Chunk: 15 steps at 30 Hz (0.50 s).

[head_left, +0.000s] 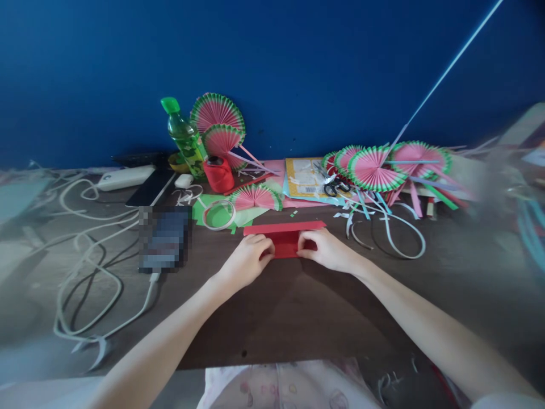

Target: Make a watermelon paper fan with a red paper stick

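A sheet of red paper (286, 245) lies in front of me on the dark table, its far edge bent up into a strip. My left hand (252, 255) pinches the paper at its left end, thumb and fingers curled around it. At the right end my right hand (321, 249) grips the same paper in a similar pinch. Just beyond the paper are a pleated pink-and-green paper fan (256, 197) and a roll of tape (219, 215) on green paper (203, 205). The fingertips behind the red paper are partly hidden.
A green-capped bottle (185, 136) and a red roll (218, 174) stand at the back left. Black scissors (336, 186) and several pleated fans (377, 168) lie at the back right. A phone (165, 237) with a white cable (149, 301) occupies the left side.
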Each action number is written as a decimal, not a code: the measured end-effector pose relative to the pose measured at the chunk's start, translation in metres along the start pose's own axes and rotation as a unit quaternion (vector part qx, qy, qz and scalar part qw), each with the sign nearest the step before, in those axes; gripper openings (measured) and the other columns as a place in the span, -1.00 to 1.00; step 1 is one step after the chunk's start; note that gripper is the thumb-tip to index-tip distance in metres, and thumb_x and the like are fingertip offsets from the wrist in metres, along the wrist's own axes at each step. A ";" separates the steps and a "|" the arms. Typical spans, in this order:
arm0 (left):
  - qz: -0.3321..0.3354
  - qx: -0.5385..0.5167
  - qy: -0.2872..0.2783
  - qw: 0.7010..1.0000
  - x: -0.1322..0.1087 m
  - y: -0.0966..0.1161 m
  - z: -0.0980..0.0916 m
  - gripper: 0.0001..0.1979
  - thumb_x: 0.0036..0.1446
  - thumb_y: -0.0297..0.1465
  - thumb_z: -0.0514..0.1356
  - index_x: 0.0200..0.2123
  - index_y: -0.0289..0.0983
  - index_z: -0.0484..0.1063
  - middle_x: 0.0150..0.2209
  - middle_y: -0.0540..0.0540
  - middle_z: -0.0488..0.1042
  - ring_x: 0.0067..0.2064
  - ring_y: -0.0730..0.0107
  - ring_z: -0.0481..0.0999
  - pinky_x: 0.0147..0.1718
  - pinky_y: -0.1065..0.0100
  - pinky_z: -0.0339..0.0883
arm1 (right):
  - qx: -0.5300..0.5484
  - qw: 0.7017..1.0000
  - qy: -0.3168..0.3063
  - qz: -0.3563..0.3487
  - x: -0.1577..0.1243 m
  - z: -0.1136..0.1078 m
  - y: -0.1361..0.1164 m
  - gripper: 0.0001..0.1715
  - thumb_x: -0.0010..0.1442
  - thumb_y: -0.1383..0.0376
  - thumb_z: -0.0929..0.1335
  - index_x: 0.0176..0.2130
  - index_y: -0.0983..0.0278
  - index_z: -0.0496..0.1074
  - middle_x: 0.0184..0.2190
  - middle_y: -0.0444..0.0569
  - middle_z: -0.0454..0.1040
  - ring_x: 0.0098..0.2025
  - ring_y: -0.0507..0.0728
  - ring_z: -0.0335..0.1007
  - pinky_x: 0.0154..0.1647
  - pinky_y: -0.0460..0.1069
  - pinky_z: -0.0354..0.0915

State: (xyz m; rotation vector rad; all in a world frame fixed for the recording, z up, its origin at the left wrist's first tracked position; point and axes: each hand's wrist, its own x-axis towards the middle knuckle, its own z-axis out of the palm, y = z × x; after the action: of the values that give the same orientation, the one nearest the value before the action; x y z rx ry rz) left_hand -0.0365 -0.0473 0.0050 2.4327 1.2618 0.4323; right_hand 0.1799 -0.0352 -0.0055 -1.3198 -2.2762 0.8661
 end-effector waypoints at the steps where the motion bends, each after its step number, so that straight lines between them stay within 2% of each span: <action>1: 0.002 0.002 -0.001 1.000 0.000 0.000 0.000 -0.92 0.05 -0.56 0.13 -0.43 -0.28 0.36 -0.38 -0.03 0.41 -0.29 0.37 0.39 -0.23 0.35 0.26 | -0.004 1.000 0.003 0.001 0.000 0.001 0.001 -0.92 0.06 0.37 0.37 -0.45 0.28 0.36 -0.40 -0.09 0.48 -0.27 0.09 0.36 -0.13 0.02 0.15; 8: 0.024 0.014 -0.029 0.999 -0.001 -0.002 -0.005 -0.95 0.06 -0.50 0.14 -0.42 -0.27 0.37 -0.35 -0.03 0.41 -0.26 0.36 0.41 -0.19 0.33 0.27 | -0.049 0.997 0.001 -0.052 -0.002 0.001 0.007 -0.93 0.13 0.29 0.34 -0.39 0.24 0.39 -0.31 -0.06 0.42 -0.16 0.13 0.30 -0.07 0.07 0.13; 12: 0.020 0.050 -0.023 0.998 -0.002 -0.003 -0.005 -0.96 0.05 -0.49 0.15 -0.40 -0.25 0.38 -0.34 -0.03 0.44 -0.26 0.36 0.42 -0.24 0.36 0.28 | -0.053 0.996 -0.017 -0.072 -0.003 -0.003 0.007 -0.89 0.10 0.23 0.36 -0.35 0.23 0.41 -0.29 -0.06 0.40 -0.17 0.12 0.30 -0.08 0.05 0.16; 15: 0.012 0.062 -0.012 0.998 -0.002 -0.003 -0.004 -0.96 0.04 -0.48 0.15 -0.40 -0.25 0.39 -0.35 -0.02 0.46 -0.27 0.36 0.43 -0.25 0.37 0.29 | -0.062 0.995 -0.011 -0.072 -0.003 -0.003 0.005 -0.92 0.15 0.27 0.32 -0.37 0.23 0.41 -0.30 -0.07 0.41 -0.20 0.10 0.33 -0.11 0.03 0.16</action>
State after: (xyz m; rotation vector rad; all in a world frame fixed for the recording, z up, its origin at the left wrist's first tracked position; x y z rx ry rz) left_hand -0.0420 -0.0466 0.0069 2.5500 1.2859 0.3411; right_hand 0.1861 -0.0347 -0.0062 -1.1830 -2.4421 0.7033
